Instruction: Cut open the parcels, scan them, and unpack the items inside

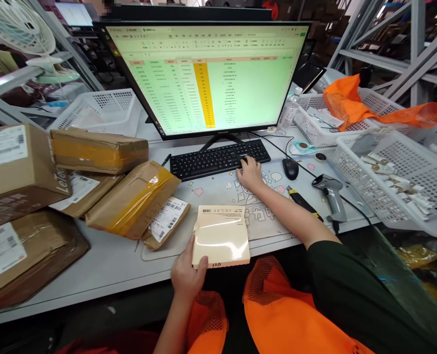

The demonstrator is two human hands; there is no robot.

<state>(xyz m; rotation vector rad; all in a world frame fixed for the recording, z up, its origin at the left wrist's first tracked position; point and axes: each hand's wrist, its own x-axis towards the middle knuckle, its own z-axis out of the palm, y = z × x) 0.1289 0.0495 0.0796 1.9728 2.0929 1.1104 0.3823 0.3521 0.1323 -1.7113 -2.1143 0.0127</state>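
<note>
My left hand (186, 275) grips the near left corner of a flat cream box (222, 236) with a barcode label, holding it at the table's front edge. My right hand (250, 173) rests on the right end of a black keyboard (211, 160), fingers bent down onto the keys. Behind the keyboard stands a large monitor (207, 78) showing a green spreadsheet with an orange column.
Several taped brown parcels (133, 199) lie to the left. A black mouse (290, 168), a grey barcode scanner (331, 194) and a yellow-black utility knife (301, 200) sit to the right. White mesh baskets (406, 182) fill the right side; an orange mesh vest (355, 105) drapes one.
</note>
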